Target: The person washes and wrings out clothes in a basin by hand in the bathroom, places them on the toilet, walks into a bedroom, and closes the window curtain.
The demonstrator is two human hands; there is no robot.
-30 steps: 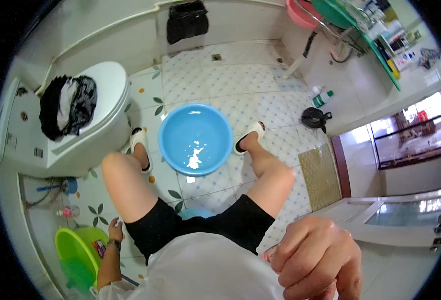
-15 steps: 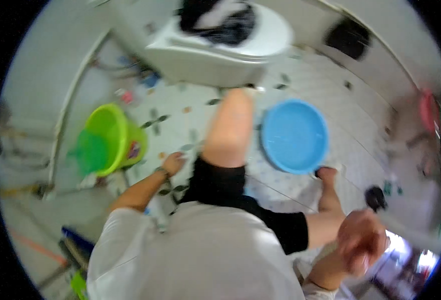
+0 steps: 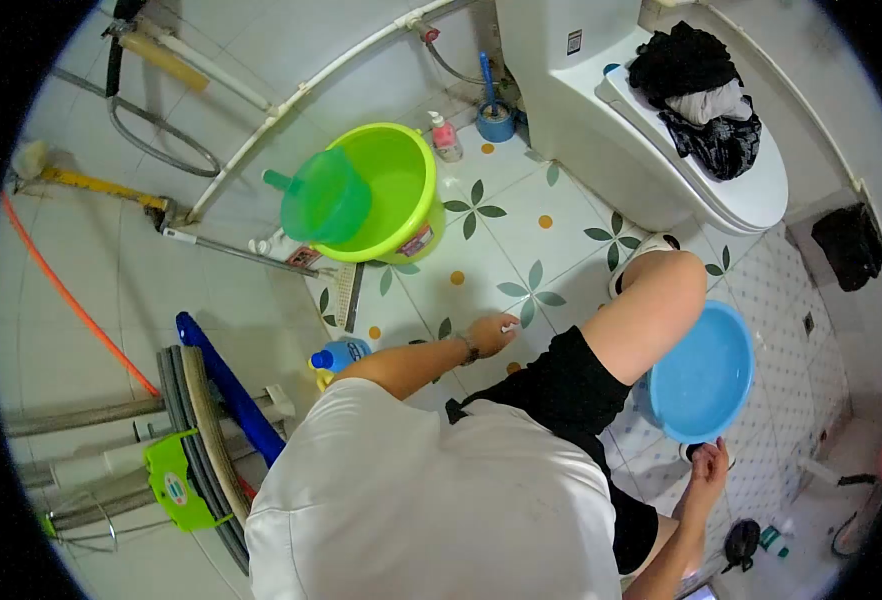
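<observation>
My left hand (image 3: 493, 333) hangs over the patterned floor beside my thigh, fingers curled together around something small and white that I cannot make out. Near the lower rim of the blue basin (image 3: 701, 375), my right hand (image 3: 709, 461) has its fingers partly bent and apart, with nothing visible in them. The basin stands on the floor beyond my knee. A lime-green tub (image 3: 423, 205) is at the upper middle, a translucent green scoop (image 3: 326, 197) at its left side. A blue bottle (image 3: 341, 353) stands near my left forearm.
Dark and white cloth (image 3: 706, 100) lies on the toilet lid (image 3: 766, 190). A pink pump bottle (image 3: 445, 137) and a blue brush holder (image 3: 495, 122) stand by the wall. A squeegee (image 3: 346, 290), hoses (image 3: 201, 400) and a green plastic piece (image 3: 176, 485) are at left.
The view has swung left, bringing the tub and hoses into fuller view. My right hand has moved away from the camera, down near the basin, and its fingers have loosened.
</observation>
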